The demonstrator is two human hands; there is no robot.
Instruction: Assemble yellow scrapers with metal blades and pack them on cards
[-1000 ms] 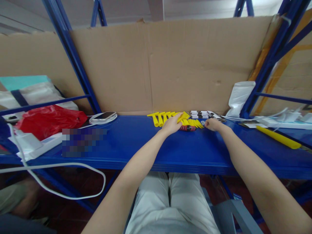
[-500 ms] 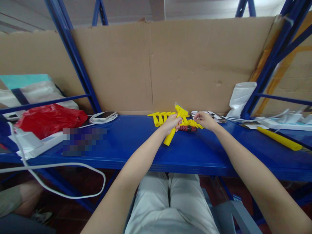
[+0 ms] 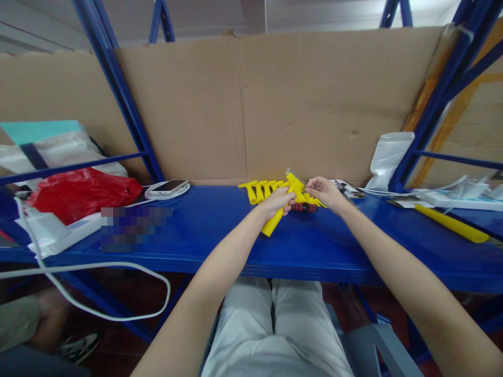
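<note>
My left hand is wrapped around the handle of a yellow scraper. The scraper is tilted, its wide head with a blade edge pointing up and away and its handle end toward me. My right hand is at the right side of that head, fingertips pinched together; whatever they hold is too small to make out. Several similar yellow scrapers lie in a row behind my left hand. More yellow parts lie below my right fingers. Partly hidden between the hands is a red and black tool handle.
The blue shelf top is backed by a cardboard sheet. On the left are a phone on a coiled cable, a red bag and a power strip. On the right lie a long yellow object and a white pouch.
My right hand has moved left, from just beside the scraper to its head. The scraper has tilted slightly further right in my left hand.
</note>
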